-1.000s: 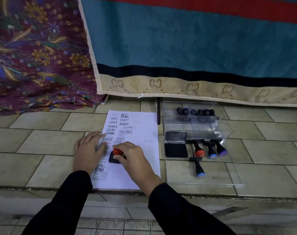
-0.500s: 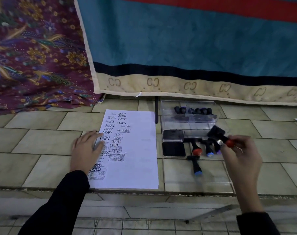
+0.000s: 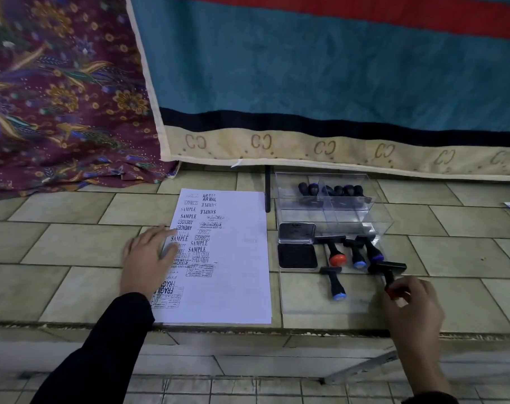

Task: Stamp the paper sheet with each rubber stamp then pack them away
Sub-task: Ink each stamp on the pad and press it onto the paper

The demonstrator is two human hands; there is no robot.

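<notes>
Five rubber stamps lie out of their box, all right of the paper sheet.

- Paper sheet: white, flat on the tiled counter, near edge at the counter's front. The left half is crowded with black impressions (AIR MAIL, SAMPLE, EXPRESS, AMENDED, FRAGILE); the right half is almost bare.
- Left hand: fingers spread flat, pressing the sheet's left edge; dark sleeve.
- Right hand: well right of the sheet, fingertips pinching the red end of the held stamp, whose black block points away from the person. Whether the block touches the surface cannot be told.
- Ink pad: open, just right of the sheet, lid raised behind it.
- Red-capped stamp, blue-capped stamp and purple-capped stamp: in a row between the pad and the right hand.
- Second blue-capped stamp: nearer the person, just beside the held stamp.
- Clear box: right of the sheet's far corner, with several dark-handled boxed stamps in its rear compartments.
- Black rod: at the sheet's far right corner.
- Teal blanket and floral cloth: beyond the sheet.
</notes>
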